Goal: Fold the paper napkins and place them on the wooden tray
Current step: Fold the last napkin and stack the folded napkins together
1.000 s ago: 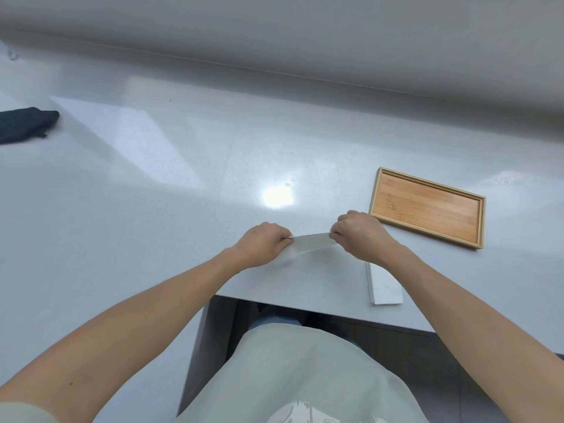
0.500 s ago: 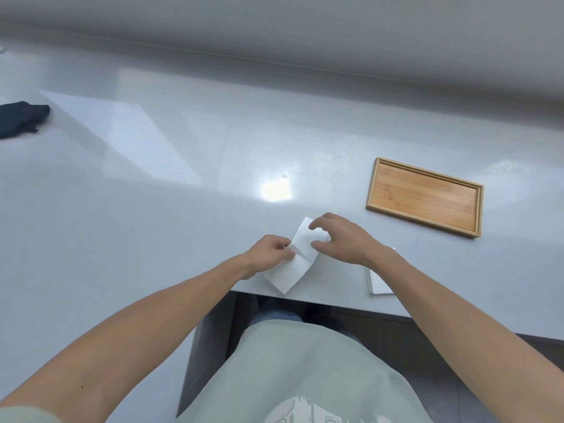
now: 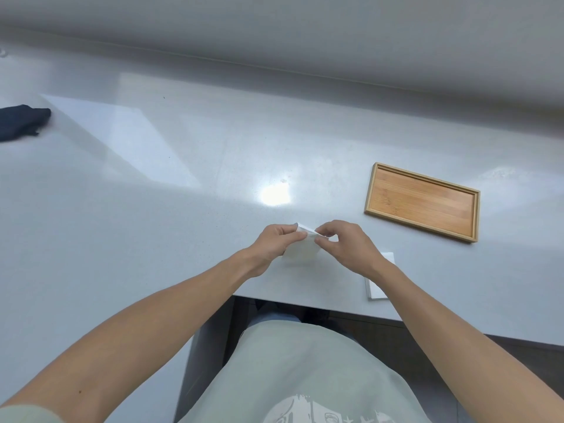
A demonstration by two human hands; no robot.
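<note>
A white paper napkin (image 3: 302,250) hangs folded just above the near part of the white table. My left hand (image 3: 276,241) pinches its top edge from the left, and my right hand (image 3: 341,242) pinches the same edge from the right. The two hands almost touch. A small stack of white napkins (image 3: 378,288) lies on the table near its front edge, partly hidden under my right forearm. The wooden tray (image 3: 422,201) sits to the right of my hands and holds nothing.
A dark cloth (image 3: 21,122) lies at the far left of the table (image 3: 152,209). The table's front edge runs just below my hands, with my lap and the floor beneath it. A grey wall rises behind the table.
The napkin went from a flat strip stretched between both hands, through a diagonal fold, to a smaller folded piece. My hands moved closer together.
</note>
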